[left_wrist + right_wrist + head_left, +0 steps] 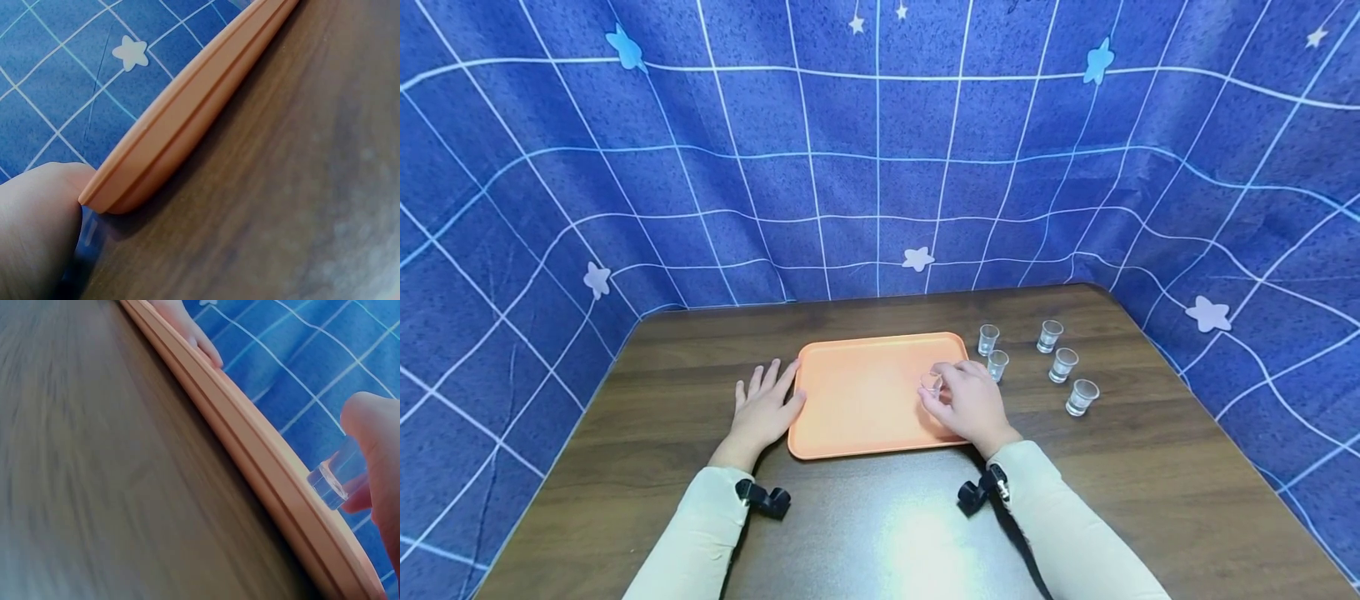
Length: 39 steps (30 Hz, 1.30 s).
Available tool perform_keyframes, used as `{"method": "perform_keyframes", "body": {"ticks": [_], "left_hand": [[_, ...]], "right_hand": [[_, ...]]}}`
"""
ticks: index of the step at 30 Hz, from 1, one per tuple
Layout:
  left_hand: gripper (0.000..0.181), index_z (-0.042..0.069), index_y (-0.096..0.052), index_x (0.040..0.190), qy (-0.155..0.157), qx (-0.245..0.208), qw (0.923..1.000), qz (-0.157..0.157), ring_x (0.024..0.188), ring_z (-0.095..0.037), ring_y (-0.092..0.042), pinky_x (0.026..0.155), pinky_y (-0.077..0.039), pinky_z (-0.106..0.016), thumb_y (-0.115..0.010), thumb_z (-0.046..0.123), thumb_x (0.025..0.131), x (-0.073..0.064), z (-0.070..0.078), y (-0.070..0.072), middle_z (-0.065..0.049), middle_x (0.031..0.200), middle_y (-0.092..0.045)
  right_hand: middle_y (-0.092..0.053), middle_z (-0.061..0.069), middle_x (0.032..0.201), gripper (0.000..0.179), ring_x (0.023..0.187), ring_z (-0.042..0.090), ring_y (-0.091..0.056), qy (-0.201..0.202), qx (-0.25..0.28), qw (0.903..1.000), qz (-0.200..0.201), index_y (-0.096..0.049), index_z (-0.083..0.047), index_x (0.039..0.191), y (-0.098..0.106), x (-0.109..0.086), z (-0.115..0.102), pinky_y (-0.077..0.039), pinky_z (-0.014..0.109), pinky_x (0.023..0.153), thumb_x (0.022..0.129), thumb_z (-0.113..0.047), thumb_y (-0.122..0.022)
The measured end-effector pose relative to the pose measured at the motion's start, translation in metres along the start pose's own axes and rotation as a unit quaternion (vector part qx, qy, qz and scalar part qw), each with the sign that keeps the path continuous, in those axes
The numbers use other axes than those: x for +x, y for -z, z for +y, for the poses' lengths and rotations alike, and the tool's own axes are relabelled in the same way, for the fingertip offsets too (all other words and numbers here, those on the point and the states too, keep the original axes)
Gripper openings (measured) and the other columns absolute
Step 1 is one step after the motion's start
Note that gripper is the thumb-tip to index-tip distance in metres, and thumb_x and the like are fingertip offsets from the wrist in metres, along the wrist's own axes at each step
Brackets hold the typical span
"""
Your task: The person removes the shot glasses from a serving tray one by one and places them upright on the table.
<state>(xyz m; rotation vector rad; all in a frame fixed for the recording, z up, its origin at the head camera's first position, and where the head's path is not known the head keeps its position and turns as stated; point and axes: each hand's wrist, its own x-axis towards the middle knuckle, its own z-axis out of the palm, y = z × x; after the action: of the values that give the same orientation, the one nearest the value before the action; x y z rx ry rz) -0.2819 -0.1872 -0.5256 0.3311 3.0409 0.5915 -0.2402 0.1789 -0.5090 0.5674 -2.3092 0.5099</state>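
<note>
An orange tray (857, 396) lies flat on the wooden table. My right hand (970, 404) reaches over its right side and pinches a small clear shot glass (932, 382) between thumb and fingers. In the right wrist view the thick base of this shot glass (328, 485) shows just above the tray's rim (250, 447); whether it touches the tray I cannot tell. My left hand (763, 408) rests at the tray's left edge with fingers spread, its thumb touching the rim. The left wrist view shows a thumb (40, 219) against the tray's corner.
Several more shot glasses stand upright on the table (1150, 467) right of the tray. One shot glass (997, 364) is close behind my right hand; another (1081, 397) stands farthest right. A blue curtain (850, 192) with white lines and stars surrounds the table's back and sides.
</note>
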Motion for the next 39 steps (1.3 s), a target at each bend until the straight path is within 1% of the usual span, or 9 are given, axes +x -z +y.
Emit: {"method": "perform_keyframes", "body": {"ticks": [7,13,15,18,22,28,32,36,39], "left_hand": [[0.064,0.028,-0.022,0.163,-0.001,0.001,1.0,0.0,0.152,-0.048,-0.003,0.114,0.008,-0.071,-0.036,0.053,0.105,0.001,-0.001,-0.002,-0.019,0.167,-0.016],[0.065,0.027,-0.022,0.163,0.0,0.0,1.0,-0.005,0.152,-0.048,-0.003,0.114,0.009,-0.071,-0.036,0.052,0.105,0.001,0.002,-0.003,-0.019,0.167,-0.015],[0.065,0.027,-0.022,0.163,0.0,-0.003,1.0,-0.008,0.152,-0.048,-0.003,0.114,0.009,-0.071,-0.037,0.052,0.105,0.001,0.003,-0.003,-0.019,0.167,-0.015],[0.066,0.028,-0.022,0.163,0.0,-0.002,1.0,-0.008,0.152,-0.048,-0.002,0.114,0.009,-0.071,-0.036,0.053,0.104,0.003,0.005,-0.003,-0.019,0.167,-0.015],[0.066,0.028,-0.022,0.163,-0.002,-0.002,1.0,-0.008,0.152,-0.048,-0.003,0.114,0.008,-0.071,-0.036,0.053,0.104,0.004,0.006,-0.003,-0.02,0.167,-0.015],[0.065,0.028,-0.021,0.163,-0.001,0.002,1.0,-0.004,0.152,-0.048,-0.002,0.114,0.008,-0.071,-0.036,0.053,0.105,0.004,0.005,-0.001,-0.019,0.168,-0.015],[0.066,0.028,-0.022,0.163,-0.003,-0.003,1.0,0.0,0.152,-0.048,-0.003,0.113,0.008,-0.072,-0.037,0.054,0.104,0.003,0.003,0.0,-0.02,0.167,-0.015],[0.066,0.027,-0.023,0.163,0.0,0.0,1.0,-0.001,0.152,-0.049,-0.003,0.113,0.008,-0.072,-0.037,0.053,0.104,0.002,0.001,-0.001,-0.021,0.167,-0.016],[0.065,0.027,-0.024,0.162,0.0,0.0,1.0,0.001,0.152,-0.048,-0.003,0.113,0.008,-0.071,-0.038,0.051,0.104,0.002,0.001,0.0,-0.02,0.167,-0.016]], "right_hand": [[-0.072,0.002,0.08,0.039,0.085,0.029,-0.065,0.003,-0.009,0.9999,0.009,-0.072,-0.008,0.103,0.015,-0.012,0.019,-0.05,0.045,0.078,0.082,-0.042,-0.071],[-0.063,-0.001,0.067,0.039,0.078,0.028,-0.063,0.004,-0.007,0.9993,0.037,-0.072,-0.007,0.1,0.023,-0.021,0.034,-0.049,0.044,0.073,0.079,-0.039,-0.07],[-0.063,0.001,0.068,0.04,0.077,0.028,-0.062,0.003,-0.01,0.9991,0.042,-0.072,-0.007,0.1,0.026,-0.024,0.038,-0.049,0.045,0.072,0.078,-0.04,-0.069],[-0.069,0.006,0.079,0.041,0.079,0.03,-0.065,0.002,-0.012,0.9989,0.045,-0.072,-0.006,0.099,0.03,-0.028,0.043,-0.051,0.046,0.073,0.078,-0.041,-0.068],[-0.072,0.008,0.084,0.04,0.08,0.031,-0.066,-0.002,-0.01,0.9989,0.046,-0.071,-0.006,0.098,0.035,-0.033,0.049,-0.051,0.047,0.071,0.077,-0.04,-0.069],[-0.07,0.008,0.08,0.037,0.077,0.031,-0.065,-0.006,-0.02,0.9988,0.045,-0.07,-0.008,0.097,0.041,-0.037,0.058,-0.051,0.047,0.069,0.078,-0.039,-0.067],[-0.069,0.006,0.078,0.038,0.076,0.031,-0.065,-0.013,-0.022,0.9987,0.044,-0.07,-0.007,0.098,0.044,-0.039,0.064,-0.051,0.048,0.068,0.078,-0.039,-0.067],[-0.07,0.004,0.079,0.04,0.075,0.03,-0.064,-0.025,-0.032,0.9983,0.042,-0.07,-0.007,0.101,0.048,-0.042,0.07,-0.05,0.048,0.065,0.078,-0.04,-0.067],[-0.07,0.006,0.08,0.039,0.074,0.031,-0.064,-0.031,-0.041,0.998,0.037,-0.069,-0.007,0.101,0.051,-0.042,0.072,-0.05,0.048,0.063,0.078,-0.039,-0.067]]}}
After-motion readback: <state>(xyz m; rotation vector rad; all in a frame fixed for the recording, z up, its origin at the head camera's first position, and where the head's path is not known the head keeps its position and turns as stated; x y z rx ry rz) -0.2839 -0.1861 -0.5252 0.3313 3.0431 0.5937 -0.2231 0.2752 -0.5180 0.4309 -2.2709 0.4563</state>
